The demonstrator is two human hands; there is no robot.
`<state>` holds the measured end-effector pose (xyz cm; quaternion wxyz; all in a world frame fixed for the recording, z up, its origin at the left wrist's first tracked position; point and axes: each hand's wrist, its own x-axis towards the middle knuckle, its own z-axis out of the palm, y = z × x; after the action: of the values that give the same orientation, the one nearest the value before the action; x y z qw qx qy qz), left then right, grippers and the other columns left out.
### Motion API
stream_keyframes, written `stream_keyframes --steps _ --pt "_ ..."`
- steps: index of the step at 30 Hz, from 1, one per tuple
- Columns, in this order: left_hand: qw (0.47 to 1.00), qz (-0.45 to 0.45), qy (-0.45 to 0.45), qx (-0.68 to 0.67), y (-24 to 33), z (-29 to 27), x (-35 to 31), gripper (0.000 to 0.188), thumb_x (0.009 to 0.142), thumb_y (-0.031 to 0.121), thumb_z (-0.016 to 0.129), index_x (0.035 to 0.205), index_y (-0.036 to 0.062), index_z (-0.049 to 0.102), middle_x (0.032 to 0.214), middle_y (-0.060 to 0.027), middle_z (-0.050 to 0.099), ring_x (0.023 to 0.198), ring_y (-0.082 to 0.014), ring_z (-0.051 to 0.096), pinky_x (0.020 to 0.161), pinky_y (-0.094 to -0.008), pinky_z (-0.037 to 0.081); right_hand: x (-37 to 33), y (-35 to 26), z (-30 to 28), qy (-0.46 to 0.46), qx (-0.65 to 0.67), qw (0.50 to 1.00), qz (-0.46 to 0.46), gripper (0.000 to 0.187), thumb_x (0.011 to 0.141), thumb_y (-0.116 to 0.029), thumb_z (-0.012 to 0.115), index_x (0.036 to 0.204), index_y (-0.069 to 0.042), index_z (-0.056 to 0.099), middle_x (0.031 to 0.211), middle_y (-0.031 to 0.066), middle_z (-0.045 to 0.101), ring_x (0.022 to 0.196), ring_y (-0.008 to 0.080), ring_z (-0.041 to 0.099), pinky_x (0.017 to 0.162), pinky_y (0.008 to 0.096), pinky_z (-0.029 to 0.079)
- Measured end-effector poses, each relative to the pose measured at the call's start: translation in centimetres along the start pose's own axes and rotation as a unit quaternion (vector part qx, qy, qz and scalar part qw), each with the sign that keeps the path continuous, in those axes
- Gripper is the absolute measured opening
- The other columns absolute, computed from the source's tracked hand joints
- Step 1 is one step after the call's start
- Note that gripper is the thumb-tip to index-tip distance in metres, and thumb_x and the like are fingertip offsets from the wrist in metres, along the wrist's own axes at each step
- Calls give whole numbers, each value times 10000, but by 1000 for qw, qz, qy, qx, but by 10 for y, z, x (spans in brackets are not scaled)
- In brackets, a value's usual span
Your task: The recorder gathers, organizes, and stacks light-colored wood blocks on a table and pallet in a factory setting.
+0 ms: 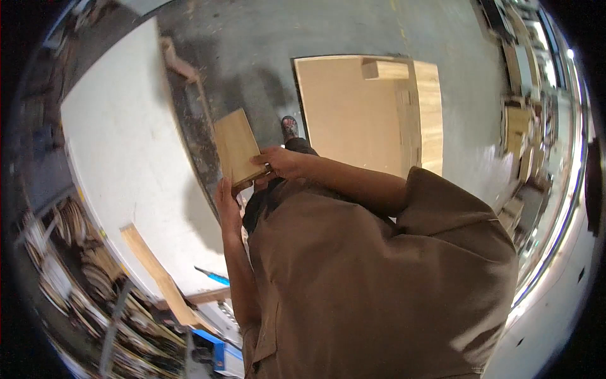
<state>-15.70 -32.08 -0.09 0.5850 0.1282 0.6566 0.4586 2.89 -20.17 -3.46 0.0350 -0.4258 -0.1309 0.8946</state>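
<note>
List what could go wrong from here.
The wooden board might slip: left hand and right hand both grip its near end, and a shoe is on the floor close by.

The left forearm could brush the blue tool lying on the white table beside it in view.

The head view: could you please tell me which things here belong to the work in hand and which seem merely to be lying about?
In use:
- wooden piece, held by the left hand and right hand

Probably just lying about:
- wooden strip, by the white table's near edge
- blue tool, on the table
- wood block, at the tan panel's far edge
</note>
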Motion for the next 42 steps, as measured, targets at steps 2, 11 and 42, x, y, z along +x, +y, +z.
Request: stream_keyframes --steps 2,11,42 --pt "999 4 -11 37 3 29 18 475 1073 381 521 1279 -40 601 1110 -113 688 1021 -207 678 918 -362 549 -13 -10 -23 37 76 996 -15 355 1012 -168 616 1314 4 544 1219 111 638 1099 267 670 894 393 631" --pt "932 25 -139 335 -38 91 72 496 1052 416 558 1272 -28 587 1036 -90 691 941 -172 656 893 -327 503 -38 -20 -184 169 295 928 -153 341 1001 -179 616 1279 -2 530 1236 152 601 1036 270 666 892 371 620" --pt "733 -84 -209 642 -13 73 100 444 1044 358 601 1304 -2 598 1137 -113 697 1046 -176 662 892 -306 521 12 89 -534 397 567 683 -234 256 1057 -219 504 1215 -31 575 987 126 710 830 226 736 669 339 635"
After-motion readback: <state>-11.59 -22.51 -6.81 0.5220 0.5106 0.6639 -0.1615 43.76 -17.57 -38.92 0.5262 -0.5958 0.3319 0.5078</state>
